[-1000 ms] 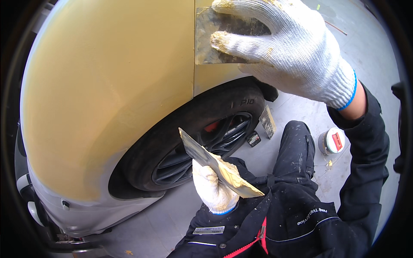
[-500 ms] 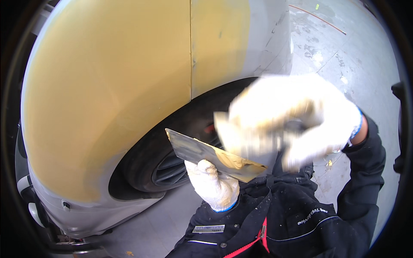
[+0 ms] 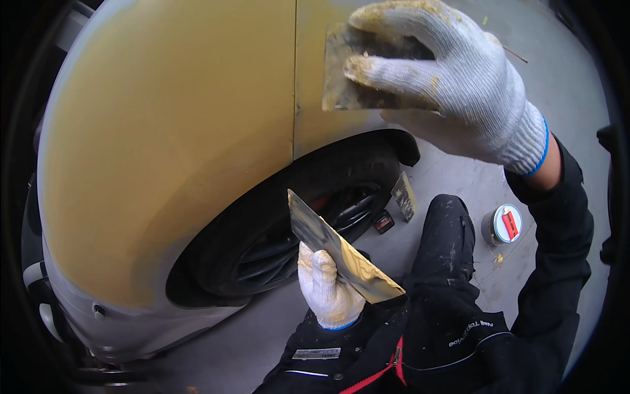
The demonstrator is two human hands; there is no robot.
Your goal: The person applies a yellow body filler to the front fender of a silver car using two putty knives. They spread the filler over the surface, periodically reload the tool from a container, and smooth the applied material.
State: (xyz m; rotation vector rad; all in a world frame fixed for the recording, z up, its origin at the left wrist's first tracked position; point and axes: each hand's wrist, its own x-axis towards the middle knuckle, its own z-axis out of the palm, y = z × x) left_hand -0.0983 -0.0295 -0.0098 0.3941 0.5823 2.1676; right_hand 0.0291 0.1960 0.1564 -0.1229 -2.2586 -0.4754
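Note:
In my left hand point(image 3: 328, 292), a white knit glove wraps the lower edge of a flat metal putty plate point(image 3: 307, 218). Along its right part lies a ridge of yellow filler paste point(image 3: 359, 265). My right hand point(image 3: 476, 92), also gloved and stained with paste, grips a rectangular, smeared putty spreader point(image 3: 335, 73) between thumb and fingers. The spreader is over the car's yellow-coated body panel point(image 3: 164, 131), right of a vertical seam; whether it touches the surface I cannot tell.
Below the panel is a black tyre point(image 3: 216, 256) in its wheel arch. Another smeared spreader point(image 3: 405, 196) stands near the tyre, beside a small black box point(image 3: 383, 222). A round can point(image 3: 489, 228) with a red item on its lid stands on the grey floor. A thin rod point(image 3: 516, 54) lies farther off.
My right hand has risen from just above the putty plate to the body panel, with the spreader in it. The plate in my left hand has shifted slightly right and tilts more steeply.

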